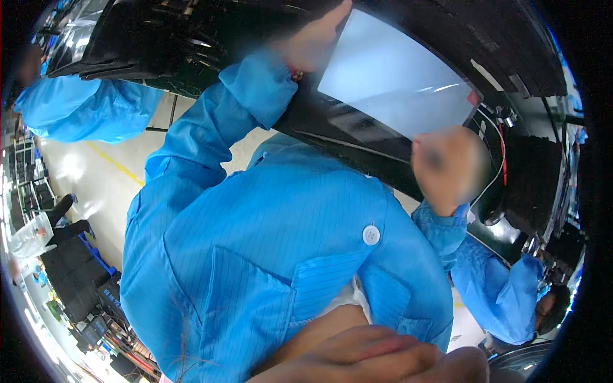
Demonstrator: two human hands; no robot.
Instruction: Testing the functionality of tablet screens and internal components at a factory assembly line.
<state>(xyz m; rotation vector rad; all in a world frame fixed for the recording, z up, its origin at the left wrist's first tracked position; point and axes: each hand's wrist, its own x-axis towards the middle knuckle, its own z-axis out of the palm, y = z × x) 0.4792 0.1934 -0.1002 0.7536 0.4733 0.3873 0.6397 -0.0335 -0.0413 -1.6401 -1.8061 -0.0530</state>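
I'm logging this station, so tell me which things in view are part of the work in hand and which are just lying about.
In hand:
- pale glossy sheet, held at its edges
- left hand, on the sheet's upper left corner
- right hand, on its lower right edge
- black workbench under the sheet

Lying about:
- red and white cables
- clear plastic bag
- co-workers in blue coats

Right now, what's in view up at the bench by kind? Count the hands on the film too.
Clear film sheet: 1
Hands on the film, left hand and right hand: 2
Red cable: 1
White cable: 1
Other people in blue coats, one upper left, one lower right: 2
Total: 7
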